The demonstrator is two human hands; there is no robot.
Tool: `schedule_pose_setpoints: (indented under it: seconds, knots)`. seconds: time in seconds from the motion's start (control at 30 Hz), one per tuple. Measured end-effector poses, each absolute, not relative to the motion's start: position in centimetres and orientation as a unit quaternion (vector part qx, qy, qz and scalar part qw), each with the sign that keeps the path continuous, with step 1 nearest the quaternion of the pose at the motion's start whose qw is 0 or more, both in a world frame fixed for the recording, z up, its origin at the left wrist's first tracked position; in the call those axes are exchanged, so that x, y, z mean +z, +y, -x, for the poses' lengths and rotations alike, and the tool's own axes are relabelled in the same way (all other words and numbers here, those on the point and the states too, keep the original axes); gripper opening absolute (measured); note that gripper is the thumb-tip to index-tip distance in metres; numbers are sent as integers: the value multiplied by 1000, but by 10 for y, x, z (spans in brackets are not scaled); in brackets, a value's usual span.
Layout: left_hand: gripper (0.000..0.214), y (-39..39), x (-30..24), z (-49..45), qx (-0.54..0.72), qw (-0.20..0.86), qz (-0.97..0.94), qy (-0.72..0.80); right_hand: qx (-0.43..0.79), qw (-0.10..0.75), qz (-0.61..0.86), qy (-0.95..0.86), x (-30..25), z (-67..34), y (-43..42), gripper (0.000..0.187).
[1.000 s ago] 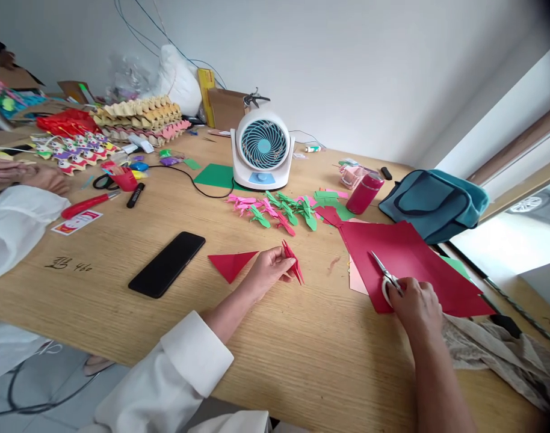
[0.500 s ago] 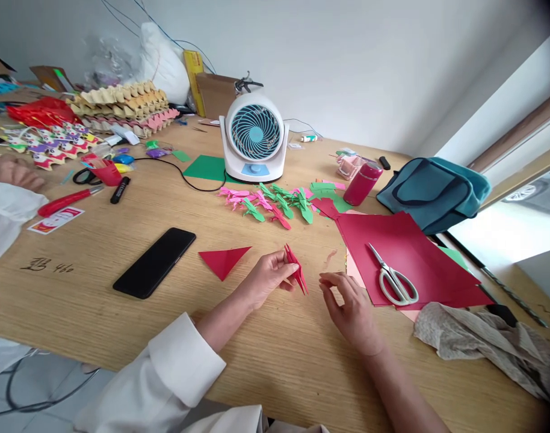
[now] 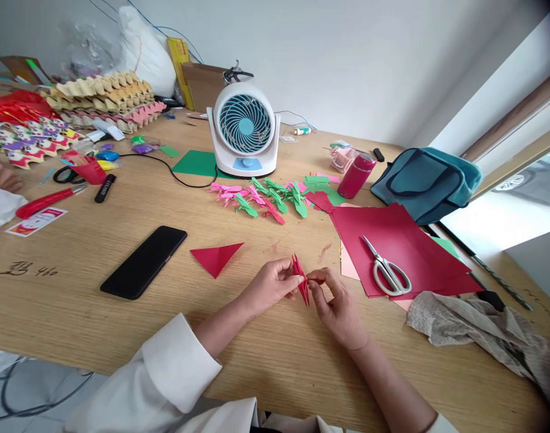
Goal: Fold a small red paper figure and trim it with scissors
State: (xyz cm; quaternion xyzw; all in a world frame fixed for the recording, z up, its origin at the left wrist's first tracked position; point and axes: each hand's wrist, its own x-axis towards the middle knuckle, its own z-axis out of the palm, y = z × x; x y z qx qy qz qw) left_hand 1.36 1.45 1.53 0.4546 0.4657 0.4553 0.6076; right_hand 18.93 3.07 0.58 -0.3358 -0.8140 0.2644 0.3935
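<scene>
A small folded red paper [image 3: 301, 280] with pointed ends is held upright above the table. My left hand [image 3: 275, 282] pinches it between thumb and fingers from the left. On its other side my right hand [image 3: 333, 300] has thumb and forefinger closed at the paper's right edge. A flat red paper triangle [image 3: 216, 258] lies left of my hands. Beyond them is a cluster of folded paper pieces [image 3: 262, 197] in green, pink and red. White-handled scissors [image 3: 389, 273] rest on large red sheets [image 3: 432, 267] to the right.
A black phone [image 3: 144, 262] lies at the left. Behind stands a white fan [image 3: 245, 129] with its cord on the table. A red bottle [image 3: 357, 175], a teal bag [image 3: 426, 183] and a crumpled cloth [image 3: 473, 328] are at the right. Another person's hand [image 3: 2, 174] shows at the left edge.
My right hand has moved left from beside the folded red paper and now touches it. The view has shifted slightly to the right.
</scene>
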Motion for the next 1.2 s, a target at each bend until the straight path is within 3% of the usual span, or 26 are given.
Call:
schedule_pose_setpoints:
  seconds: [0.23,0.37,1.2]
  knots:
    - [14,13,14,-11,452,553,-523,465,476,348,388,-708,5,-182,28,23]
    - [17,13,17,-11,450,565,-515,461,538,362,372,-664,-6,-182,29,27]
    - [25,15,20,-7,486,501,-525,487,500,353,395,-685,-7,-178,24,29]
